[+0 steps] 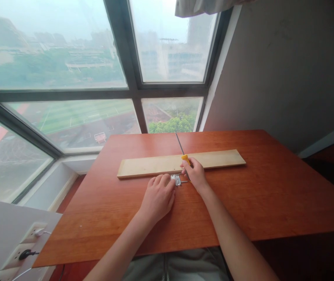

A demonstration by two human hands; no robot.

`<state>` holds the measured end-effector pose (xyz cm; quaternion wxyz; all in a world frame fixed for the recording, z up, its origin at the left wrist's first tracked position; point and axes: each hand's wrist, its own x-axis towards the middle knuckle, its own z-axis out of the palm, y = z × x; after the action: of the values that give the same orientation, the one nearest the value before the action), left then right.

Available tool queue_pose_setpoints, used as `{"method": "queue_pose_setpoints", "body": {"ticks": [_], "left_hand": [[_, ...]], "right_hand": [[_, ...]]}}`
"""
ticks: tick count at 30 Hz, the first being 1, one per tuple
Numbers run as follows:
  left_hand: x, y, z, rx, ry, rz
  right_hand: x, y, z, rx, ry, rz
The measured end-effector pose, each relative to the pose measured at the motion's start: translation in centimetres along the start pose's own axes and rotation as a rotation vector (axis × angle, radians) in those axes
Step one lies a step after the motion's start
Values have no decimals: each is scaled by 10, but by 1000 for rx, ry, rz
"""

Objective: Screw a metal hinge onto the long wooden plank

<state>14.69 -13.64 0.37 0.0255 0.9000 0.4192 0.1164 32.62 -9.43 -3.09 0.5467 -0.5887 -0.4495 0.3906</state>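
A screwdriver with a yellow and dark handle is in my right hand. Its thin shaft points up and away, over a long pale wooden board. My left hand rests on the table just in front of the board, fingers curled and close together. Its fingertips are at the edge of a small silvery metal fitting, whose left part they hide. The fitting's exact kind is too small to make out. A few small dark marks, maybe holes, show on the board near its front edge.
The red-brown wooden table carries the board and fitting. Large windows with a dark frame stand behind it. A grey wall rises at the right. Wall sockets with plugs are at the lower left.
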Motion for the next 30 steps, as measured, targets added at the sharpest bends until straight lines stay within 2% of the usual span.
{"method": "queue_pose_setpoints", "body": {"ticks": [6, 15, 19, 24, 30], "left_hand": [[4, 6, 4, 37, -8, 7], [13, -2, 1, 110, 8, -28], [29, -1, -5, 130, -45, -48], [52, 6, -4, 144, -136, -4], [64, 15, -2, 107, -249, -94]], "right_hand": [[-1, -3, 1, 11, -4, 7], [1, -1, -3, 29, 17, 5], [3, -2, -6, 46, 39, 4], [4, -1, -8, 44, 48, 21], [5, 2, -8, 30, 38, 32]]}}
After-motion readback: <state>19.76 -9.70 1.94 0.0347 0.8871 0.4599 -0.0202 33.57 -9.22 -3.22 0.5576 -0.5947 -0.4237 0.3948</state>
